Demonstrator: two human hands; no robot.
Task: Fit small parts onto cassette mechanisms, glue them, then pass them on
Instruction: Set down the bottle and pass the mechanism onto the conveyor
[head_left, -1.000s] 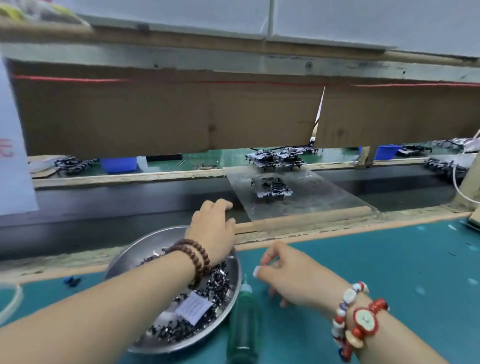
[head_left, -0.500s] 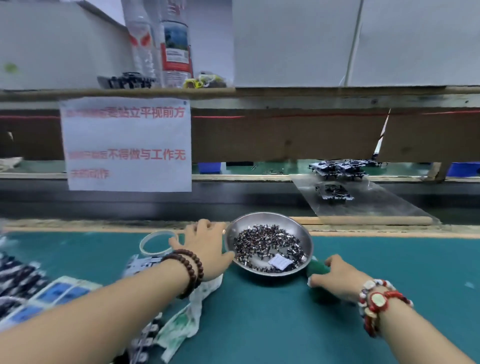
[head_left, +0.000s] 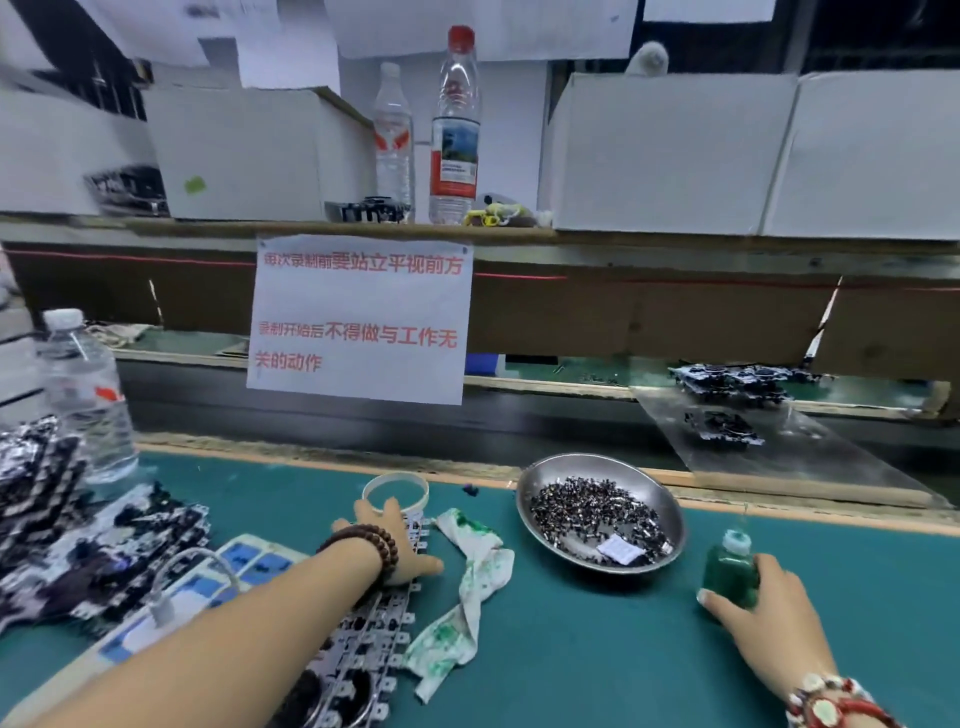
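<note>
Cassette mechanisms (head_left: 363, 644) lie in a row on the green tabletop (head_left: 597, 665), and the left hand (head_left: 397, 545) rests on them with fingers flat, its grip released, probably to pick one up. The right hand (head_left: 763, 608) has its grip clenched round the green glue bottle (head_left: 730, 569), keeping it ready beside the metal bowl (head_left: 545, 478) of small parts (head_left: 592, 509). The paper sign (head_left: 358, 317) has red Chinese words, partly blurred, reading "要站立平视前方".

metal dish (head_left: 655, 480) between cloth (head_left: 470, 582) and glue bottle (head_left: 730, 571)
</note>
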